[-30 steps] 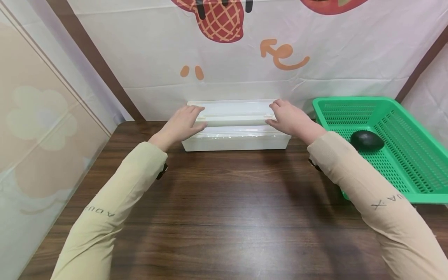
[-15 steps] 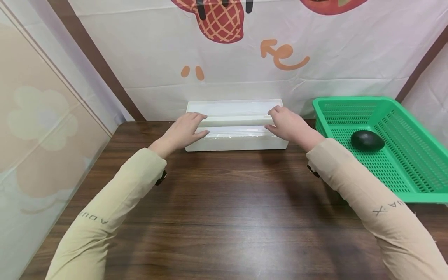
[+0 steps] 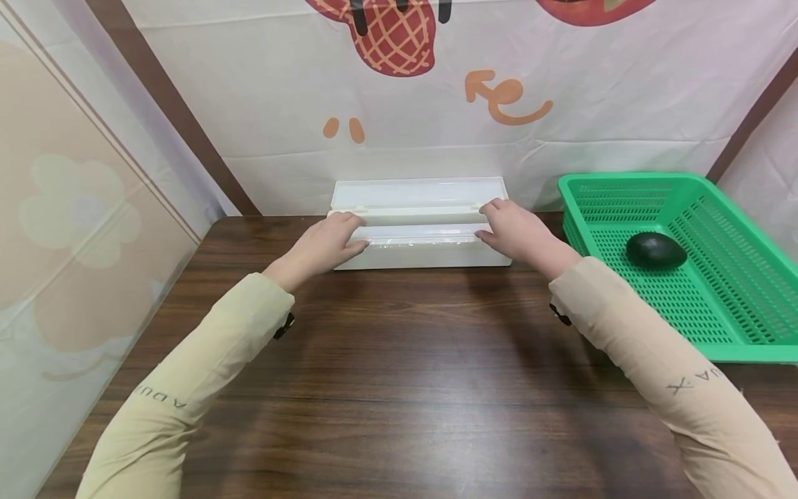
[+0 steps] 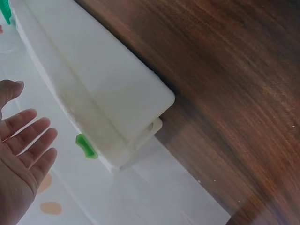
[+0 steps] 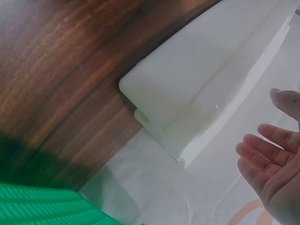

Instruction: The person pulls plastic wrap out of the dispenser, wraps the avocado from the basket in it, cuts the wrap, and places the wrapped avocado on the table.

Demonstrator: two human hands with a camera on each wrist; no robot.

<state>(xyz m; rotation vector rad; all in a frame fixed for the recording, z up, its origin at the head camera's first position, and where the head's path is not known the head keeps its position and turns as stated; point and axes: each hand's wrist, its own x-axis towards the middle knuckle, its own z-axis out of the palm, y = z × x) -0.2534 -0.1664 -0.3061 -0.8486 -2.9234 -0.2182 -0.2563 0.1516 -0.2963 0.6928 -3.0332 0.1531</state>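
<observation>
A long white box [image 3: 424,255] stands at the back of the table, its lid [image 3: 418,190] raised against the wall cloth. Shiny clear film lies along its front upper edge. My left hand [image 3: 314,253] hovers at the left end of the box, and my right hand [image 3: 520,225] mirrors it at the right end. In the left wrist view the fingers [image 4: 37,133] are spread beside the box, apart from it, near a small green tab [image 4: 86,146]. The right wrist view likewise has straight fingers [image 5: 262,150] clear of the box. Neither hand holds anything.
A green perforated basket [image 3: 717,352] sits on the right of the dark wooden table [image 3: 411,388]. Inside it lies a dark, glossy oval object [image 3: 656,251]. A white printed cloth [image 3: 249,90] hangs as a wall behind and at the sides.
Both hands have drawn slightly toward the near side of the table, at the ends of the box. The box's front looks a little narrower than a second ago.
</observation>
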